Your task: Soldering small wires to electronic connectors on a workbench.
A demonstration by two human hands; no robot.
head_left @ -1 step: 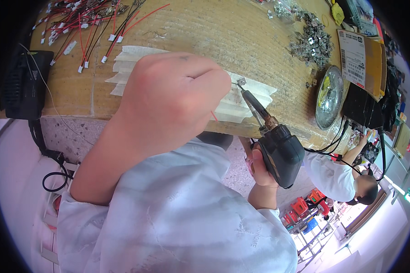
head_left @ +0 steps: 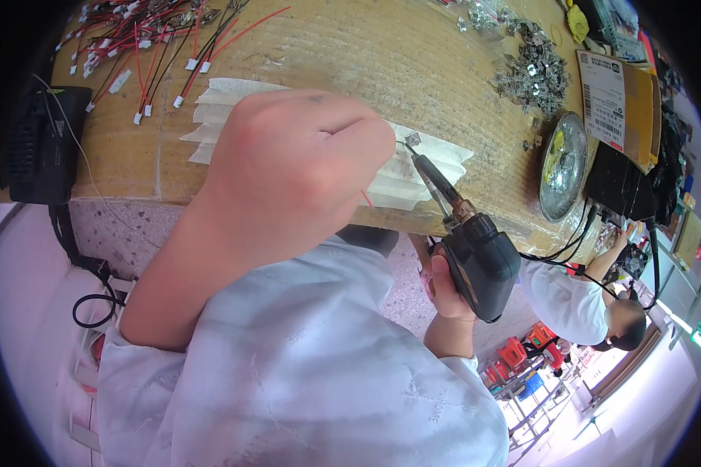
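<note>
My left hand (head_left: 296, 167) is closed above pale strips of tape (head_left: 401, 183) stuck to the workbench. A short piece of red wire (head_left: 366, 198) pokes out beneath it; its fingertips are hidden behind the hand. Just past the knuckles lies a small square metal piece (head_left: 413, 139) on the tape. My right hand (head_left: 446, 294) grips a black gun-shaped soldering iron (head_left: 481, 261) by its handle. The iron's tip points up and left and is beside the metal piece, close to a dark wire end at my left hand; whether they touch I cannot tell.
Red and black wires with white connectors (head_left: 117, 47) lie at the far left, near a black box (head_left: 51, 144). Far right are a heap of metal pieces (head_left: 537, 70), a metal dish (head_left: 562, 167) and a cardboard box (head_left: 639, 109). A co-worker (head_left: 576, 303) sits at right.
</note>
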